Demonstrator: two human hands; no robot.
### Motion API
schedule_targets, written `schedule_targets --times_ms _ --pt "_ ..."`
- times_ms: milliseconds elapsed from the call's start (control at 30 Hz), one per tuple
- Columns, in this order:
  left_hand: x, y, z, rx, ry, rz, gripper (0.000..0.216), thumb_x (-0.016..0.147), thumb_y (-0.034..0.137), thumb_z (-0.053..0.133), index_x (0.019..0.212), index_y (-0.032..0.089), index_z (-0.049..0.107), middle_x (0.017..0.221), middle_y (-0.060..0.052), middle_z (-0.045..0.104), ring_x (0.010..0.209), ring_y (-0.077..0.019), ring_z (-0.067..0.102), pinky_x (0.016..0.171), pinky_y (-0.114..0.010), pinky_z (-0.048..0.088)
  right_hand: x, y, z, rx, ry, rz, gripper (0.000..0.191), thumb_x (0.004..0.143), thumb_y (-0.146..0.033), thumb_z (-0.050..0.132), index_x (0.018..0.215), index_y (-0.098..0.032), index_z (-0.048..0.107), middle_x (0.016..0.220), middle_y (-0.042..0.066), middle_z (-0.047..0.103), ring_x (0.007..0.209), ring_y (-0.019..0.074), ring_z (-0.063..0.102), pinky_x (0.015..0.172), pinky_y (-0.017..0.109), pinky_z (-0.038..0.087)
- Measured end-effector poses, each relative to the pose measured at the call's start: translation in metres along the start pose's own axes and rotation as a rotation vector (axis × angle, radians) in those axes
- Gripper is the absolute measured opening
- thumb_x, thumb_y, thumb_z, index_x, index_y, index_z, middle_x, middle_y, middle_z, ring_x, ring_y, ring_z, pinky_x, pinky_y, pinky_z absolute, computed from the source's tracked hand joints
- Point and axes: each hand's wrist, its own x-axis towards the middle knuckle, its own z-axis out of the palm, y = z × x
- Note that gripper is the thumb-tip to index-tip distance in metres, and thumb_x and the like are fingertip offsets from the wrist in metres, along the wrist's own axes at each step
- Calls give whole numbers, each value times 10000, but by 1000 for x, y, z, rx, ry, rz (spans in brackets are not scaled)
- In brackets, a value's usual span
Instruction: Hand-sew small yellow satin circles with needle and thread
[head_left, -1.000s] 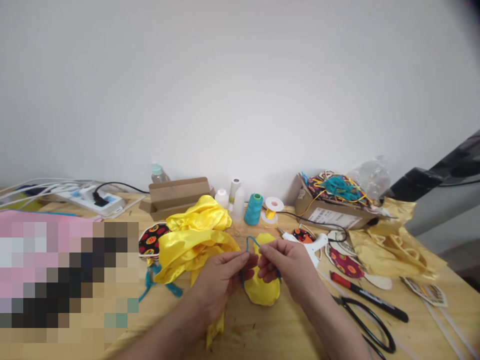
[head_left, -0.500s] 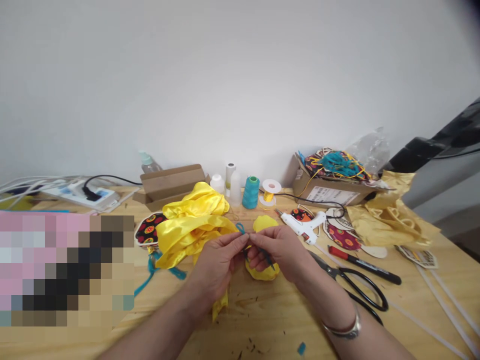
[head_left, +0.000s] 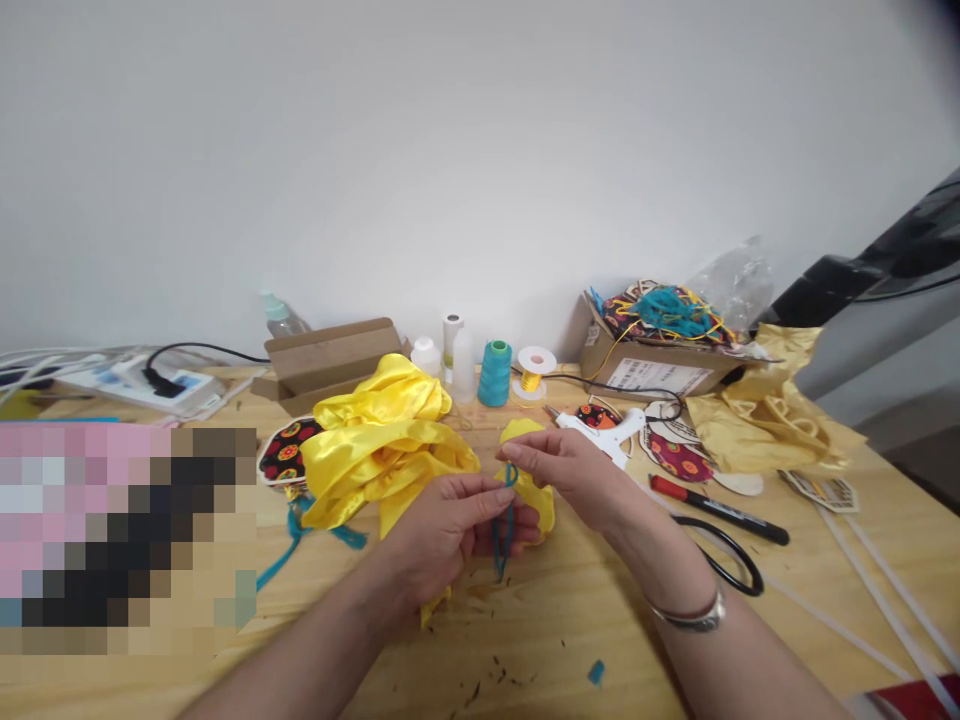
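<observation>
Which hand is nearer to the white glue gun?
Right. The right hand is just in front and left of the glue gun, pinching the teal cord. The left hand lies farther left, by the yellow satin.

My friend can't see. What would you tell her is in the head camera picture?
Two hands work a teal cord over a wooden table: the left hand grips it low, the right hand pinches its top. Under them lies a small yellow cloth piece, with shiny yellow fabric, black scissors and a glue gun nearby.
</observation>
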Motion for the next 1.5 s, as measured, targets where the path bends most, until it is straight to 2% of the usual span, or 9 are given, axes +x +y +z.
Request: schedule_targets --times_ms 100,267,467,600,767,1100,1200,1367,1500 --pt "-2 0 1 -18 -28 -47 115 743 222 698 748 107 699 715 -108 745 641 -197 698 593 -284 542 0 3 1 72 -76 34 331 731 -473 639 810 -163 724 633 -6 617 526 80 437 485 210 311" --pt "-4 1 -1 -72 -65 -70 107 755 212 685 728 108 677 676 -95 739 603 -201 702 559 -276 547 2 6 -3 66 -79 69 372 718 -500 646 797 -144 719 646 5 620 525 78 441 481 214 319" --pt "-1 0 -3 -91 -92 -88 117 785 188 644 727 90 670 660 -95 730 584 -196 701 556 -274 556 5 9 -4 136 -125 107 287 623 -414 740 702 -143 685 621 -9 602 535 73 443 518 222 331" --pt "-1 1 -1 -87 -80 -104 125 795 182 629 739 82 678 658 -92 727 581 -191 699 563 -278 561 7 10 -3 163 -99 117 250 675 -396 699 720 -151 673 690 4 624 540 67 442 510 216 326" --pt "-3 2 1 -66 -73 -115 127 773 194 657 728 78 684 647 -84 722 572 -180 693 566 -269 558 8 11 -4 207 -85 123 195 723 -359 655 729 -165 665 817 21 655 690 96 530 551 199 372" --pt "-2 0 1 -65 -73 -112 115 763 180 657 694 90 677 631 -78 717 562 -180 690 551 -270 553 8 11 -4 202 -93 123 217 767 -364 604 738 -154 650 769 17 644 615 76 531 537 196 388" --pt "-2 0 1 -61 -28 -69 89 753 173 660 703 101 680 643 -81 724 569 -182 689 544 -268 546 10 12 -3 156 -68 124 265 801 -403 558 745 -156 638 752 24 651 616 90 562 522 199 392" --pt "1 -1 1 29 98 105 125 742 224 676 732 101 698 649 -87 724 586 -165 668 564 -262 532 14 14 -2 -151 153 68 547 846 -574 412 628 -124 634 626 63 645 479 95 534 482 230 374" --pt "1 -1 4 163 172 182 180 724 288 689 718 110 711 644 -76 719 578 -152 642 551 -240 498 10 9 0 -165 44 146 716 801 -704 330 592 -103 658 627 106 662 458 104 535 437 232 340"
